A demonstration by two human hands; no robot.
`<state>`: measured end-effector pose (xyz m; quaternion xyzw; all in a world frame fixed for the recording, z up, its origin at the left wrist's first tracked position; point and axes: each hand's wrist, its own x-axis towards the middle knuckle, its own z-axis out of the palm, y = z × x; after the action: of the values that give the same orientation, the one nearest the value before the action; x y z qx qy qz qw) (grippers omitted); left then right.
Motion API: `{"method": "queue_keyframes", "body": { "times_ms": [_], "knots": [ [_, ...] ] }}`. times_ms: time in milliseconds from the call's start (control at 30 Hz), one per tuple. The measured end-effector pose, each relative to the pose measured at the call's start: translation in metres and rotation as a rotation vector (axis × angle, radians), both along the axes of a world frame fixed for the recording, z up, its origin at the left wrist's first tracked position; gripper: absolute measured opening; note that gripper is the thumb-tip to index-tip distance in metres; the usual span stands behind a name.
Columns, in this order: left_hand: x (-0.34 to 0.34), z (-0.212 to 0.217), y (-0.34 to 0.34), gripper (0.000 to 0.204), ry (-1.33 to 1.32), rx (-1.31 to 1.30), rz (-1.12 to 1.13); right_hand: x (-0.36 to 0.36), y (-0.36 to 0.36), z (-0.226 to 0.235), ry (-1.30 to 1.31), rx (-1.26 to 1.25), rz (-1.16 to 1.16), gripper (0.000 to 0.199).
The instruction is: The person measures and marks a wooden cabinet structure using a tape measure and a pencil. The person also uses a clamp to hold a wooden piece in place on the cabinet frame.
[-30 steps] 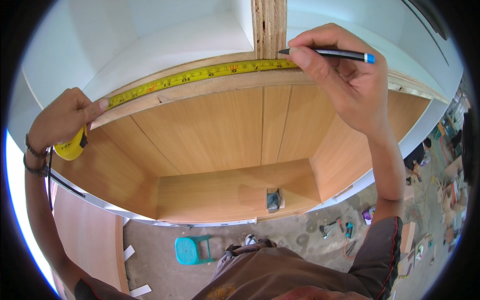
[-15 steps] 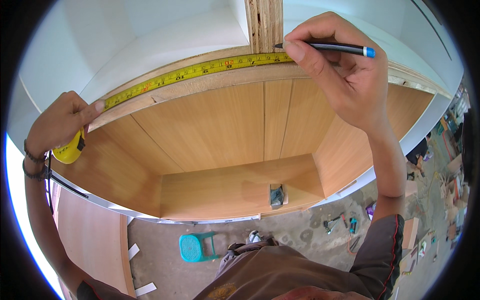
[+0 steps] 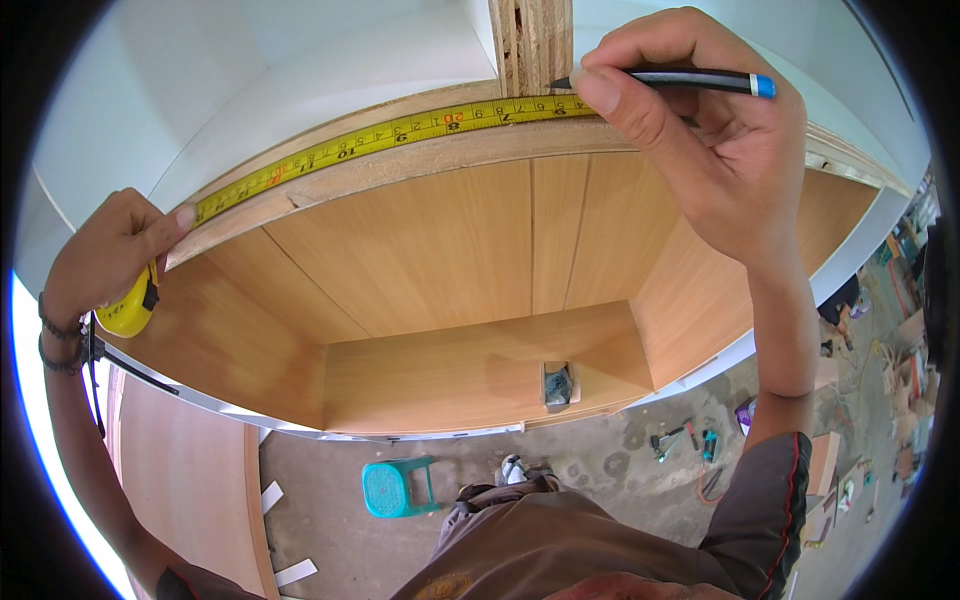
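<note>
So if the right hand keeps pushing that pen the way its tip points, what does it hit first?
The right hand aims the pen leftward. Its tip sits right at the upright plywood edge, just above the yellow tape measure, so it would likely meet the plywood first, though depth is hard to judge.

The cabinet's top edge (image 3: 440, 160) is covered by the tape measure (image 3: 400, 130) and blocked at its right end by an upright plywood board (image 3: 530, 45). The hollow below is left open.
</note>
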<state>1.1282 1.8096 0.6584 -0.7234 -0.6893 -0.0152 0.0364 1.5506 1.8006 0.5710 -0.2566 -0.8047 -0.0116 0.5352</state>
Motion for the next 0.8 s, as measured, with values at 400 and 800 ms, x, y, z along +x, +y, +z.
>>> {"method": "queue_keyframes", "body": {
  "times_ms": [400,800],
  "knots": [
    [-0.008,-0.004,0.003,0.074,-0.03,0.046,-0.004,0.006,0.008,-0.003,0.068,-0.082,0.103,0.017],
    [-0.007,-0.001,0.002,0.075,-0.021,0.0,-0.007,0.0,0.001,0.001,0.019,-0.032,-0.01,0.017]
  ]
}}
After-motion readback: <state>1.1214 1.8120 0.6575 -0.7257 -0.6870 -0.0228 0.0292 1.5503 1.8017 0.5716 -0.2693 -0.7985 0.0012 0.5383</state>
